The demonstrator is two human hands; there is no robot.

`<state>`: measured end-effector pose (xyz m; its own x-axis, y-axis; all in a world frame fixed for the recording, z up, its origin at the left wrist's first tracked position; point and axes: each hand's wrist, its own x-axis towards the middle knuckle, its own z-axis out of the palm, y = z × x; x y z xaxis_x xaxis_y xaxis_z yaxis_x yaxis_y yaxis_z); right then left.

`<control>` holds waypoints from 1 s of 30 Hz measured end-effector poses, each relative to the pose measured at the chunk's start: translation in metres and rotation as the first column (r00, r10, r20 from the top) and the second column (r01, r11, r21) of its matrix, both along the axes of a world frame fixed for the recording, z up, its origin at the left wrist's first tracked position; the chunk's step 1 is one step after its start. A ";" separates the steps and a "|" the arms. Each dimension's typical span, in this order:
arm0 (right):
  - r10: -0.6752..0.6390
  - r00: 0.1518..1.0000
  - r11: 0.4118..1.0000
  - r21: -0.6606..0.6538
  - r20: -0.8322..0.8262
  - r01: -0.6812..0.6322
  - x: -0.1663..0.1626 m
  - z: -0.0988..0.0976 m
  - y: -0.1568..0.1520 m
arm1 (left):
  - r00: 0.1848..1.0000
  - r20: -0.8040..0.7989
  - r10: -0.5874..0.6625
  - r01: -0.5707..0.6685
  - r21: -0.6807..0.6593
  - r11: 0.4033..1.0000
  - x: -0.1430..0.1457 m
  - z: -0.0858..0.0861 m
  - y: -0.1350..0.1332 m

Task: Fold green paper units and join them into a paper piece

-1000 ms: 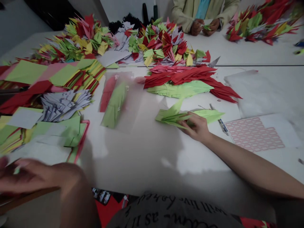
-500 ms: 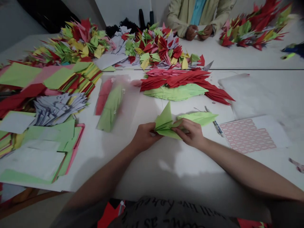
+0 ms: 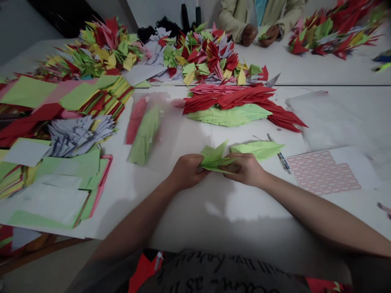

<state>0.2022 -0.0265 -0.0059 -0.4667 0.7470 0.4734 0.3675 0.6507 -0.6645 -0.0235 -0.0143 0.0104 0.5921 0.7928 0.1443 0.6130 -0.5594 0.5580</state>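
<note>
Between my hands is a piece of folded green paper (image 3: 214, 158) with pointed layers, held above the white table. My left hand (image 3: 190, 171) is closed on its left end, thumb toward me. On the other end, my right hand (image 3: 245, 169) pinches the layers, with fingertips partly behind the paper. Just beyond my right hand lies another folded green paper bundle (image 3: 259, 149), with a pen (image 3: 284, 162) at its right end. Farther back rests a long stack of green folded papers (image 3: 229, 115) against red folded papers (image 3: 241, 97).
Left of my hands are a plastic bag (image 3: 146, 134) with folded papers and stacks of coloured sheets (image 3: 67, 171). A label sheet (image 3: 324, 173) lies to the right. Heaps of folded paper (image 3: 204, 53) cover the far table, where another person's hands (image 3: 259, 36) hold paper.
The green paper's upright point has tipped down and to the right, and its layers lie flatter. My right hand has turned slightly around its end. The whole view has shifted a little.
</note>
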 end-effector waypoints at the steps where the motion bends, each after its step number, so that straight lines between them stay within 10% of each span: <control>1: 0.010 1.000 1.000 0.017 0.010 -0.010 0.002 0.003 0.001 | 1.000 -0.019 -0.008 0.008 -0.009 1.000 -0.001 0.001 0.000; 13: -0.010 0.986 0.998 -0.060 -0.164 0.000 0.021 0.060 0.000 | 0.999 0.040 -0.026 0.021 0.127 0.992 -0.008 0.003 -0.002; 20: 0.033 0.999 0.991 -0.128 -0.020 -0.035 0.002 0.046 -0.012 | 0.849 0.521 0.090 -0.132 0.045 0.990 0.002 -0.006 -0.010; 30: 0.058 0.992 0.981 -0.193 0.111 -0.036 -0.007 0.032 -0.012 | 0.830 0.548 0.103 -0.139 0.023 0.990 0.006 -0.006 -0.012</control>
